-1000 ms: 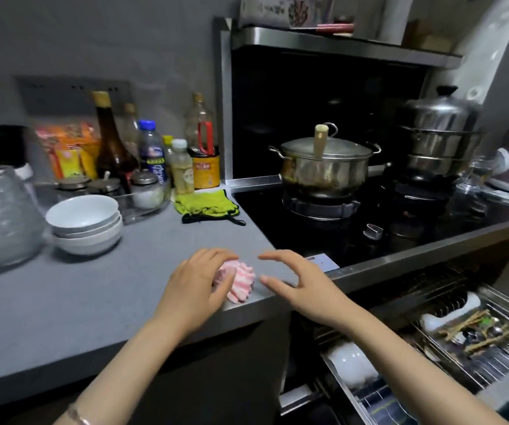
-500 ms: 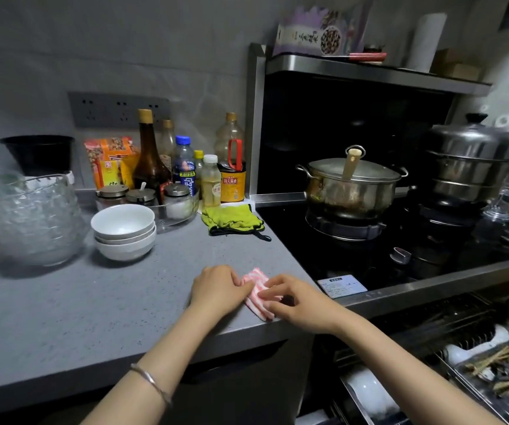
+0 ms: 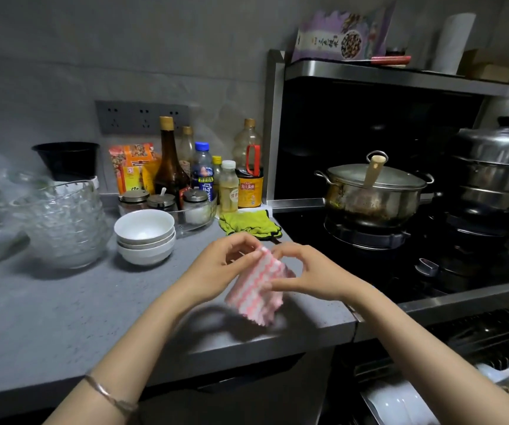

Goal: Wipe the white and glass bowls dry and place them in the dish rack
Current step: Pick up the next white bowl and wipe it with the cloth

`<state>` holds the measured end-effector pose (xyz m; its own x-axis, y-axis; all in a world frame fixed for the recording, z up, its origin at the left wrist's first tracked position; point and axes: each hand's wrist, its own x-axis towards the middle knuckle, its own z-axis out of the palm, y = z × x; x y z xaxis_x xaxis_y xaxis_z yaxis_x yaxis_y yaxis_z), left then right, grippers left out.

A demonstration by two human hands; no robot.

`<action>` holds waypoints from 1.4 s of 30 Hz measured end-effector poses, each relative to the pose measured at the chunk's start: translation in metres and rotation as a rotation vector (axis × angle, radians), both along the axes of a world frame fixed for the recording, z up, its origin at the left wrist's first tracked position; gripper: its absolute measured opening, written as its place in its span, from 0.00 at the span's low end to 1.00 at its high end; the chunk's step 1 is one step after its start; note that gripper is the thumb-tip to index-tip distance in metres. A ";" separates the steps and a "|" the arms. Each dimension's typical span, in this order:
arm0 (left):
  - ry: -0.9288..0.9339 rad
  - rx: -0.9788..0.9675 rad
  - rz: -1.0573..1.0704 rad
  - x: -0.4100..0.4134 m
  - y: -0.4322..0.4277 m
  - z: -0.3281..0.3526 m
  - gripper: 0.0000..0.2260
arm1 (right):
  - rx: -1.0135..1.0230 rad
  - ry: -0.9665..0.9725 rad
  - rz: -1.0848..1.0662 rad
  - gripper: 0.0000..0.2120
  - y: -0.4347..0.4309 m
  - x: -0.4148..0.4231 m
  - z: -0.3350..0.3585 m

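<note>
— What's on the far left?

— I see the stack of glass bowls on the grey surface. Just to its right is the stack of white bowls, three nested, mouths up. No hand touches either stack.

— And the middle?

— The left hand, with a bracelet on its wrist, is raised over the front of the surface. Its grip is narrow, fingertips pinching the top edge of the pink-and-white striped cloth. The cloth hangs from the fingers, and its lower end is blurred.

— The other hand?

— The right hand faces the left one. Its grip holds the same cloth, fingers curled at the top corner and thumb against the right side. Behind both hands a green cloth lies flat.

— Further right?

— A lidded steel pot sits on the stove, with a tall steamer beyond it. At bottom right, under the stove, I see the dish rack standing open, with a white dish in the lower tier. It's well apart from both bowl stacks.
</note>
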<state>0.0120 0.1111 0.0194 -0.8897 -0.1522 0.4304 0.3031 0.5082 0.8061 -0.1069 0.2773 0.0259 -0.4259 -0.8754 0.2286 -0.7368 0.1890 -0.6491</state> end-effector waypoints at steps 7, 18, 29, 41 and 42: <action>0.022 -0.148 0.125 0.022 -0.030 0.034 0.06 | 0.096 -0.668 0.268 0.04 -0.063 0.039 0.010; -0.155 -0.424 0.743 0.054 -0.178 -0.008 0.16 | -0.211 -1.475 0.017 0.13 -0.145 0.051 -0.020; -0.307 -0.861 0.593 0.038 -0.205 -0.020 0.11 | -0.251 -1.504 0.035 0.14 -0.168 0.047 -0.031; -0.215 -0.429 0.428 0.034 -0.211 -0.004 0.09 | -0.303 -1.505 0.001 0.16 -0.153 0.035 -0.037; -0.177 -0.383 0.424 0.034 -0.207 -0.002 0.09 | -0.331 -1.501 0.003 0.17 -0.153 0.033 -0.036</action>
<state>0.0457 -0.0954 0.0171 -0.8482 -0.3734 0.3756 -0.1123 0.8198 0.5615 -0.0744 0.1247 -0.0102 -0.4327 -0.8748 -0.2180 0.6143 -0.1091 -0.7815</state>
